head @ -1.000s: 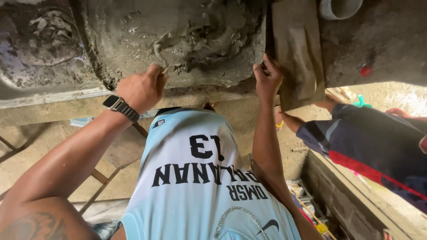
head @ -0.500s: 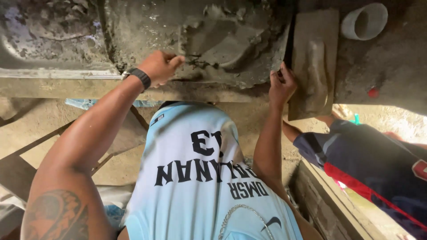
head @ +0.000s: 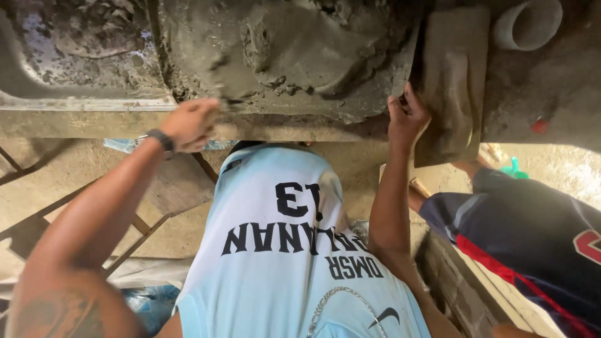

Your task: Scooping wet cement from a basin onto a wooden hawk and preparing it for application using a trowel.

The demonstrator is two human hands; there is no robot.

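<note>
A grey mound of wet mortar [head: 294, 56] fills a mixing tray just beyond a ledge. My left hand [head: 188, 122], with a black watch on the wrist, is closed around the handle of a small trowel [head: 230, 101]. The trowel's dark tip reaches into the near left edge of the mortar, and the hand is blurred. My right hand [head: 407, 116] grips the left edge of a flat, mortar-smeared board [head: 452, 81] standing to the right of the mound. My light blue jersey fills the lower middle.
A dented metal tray [head: 75, 56] lies at upper left and a white pipe end [head: 529, 22] at upper right. Another person in a dark blue and red shirt [head: 532, 231] is at right, by a brick wall [head: 451, 281]. Wooden framing [head: 144, 228] is lower left.
My left hand has drawn back from the mortar mound toward the near ledge. My right hand has kept its hold on the board.
</note>
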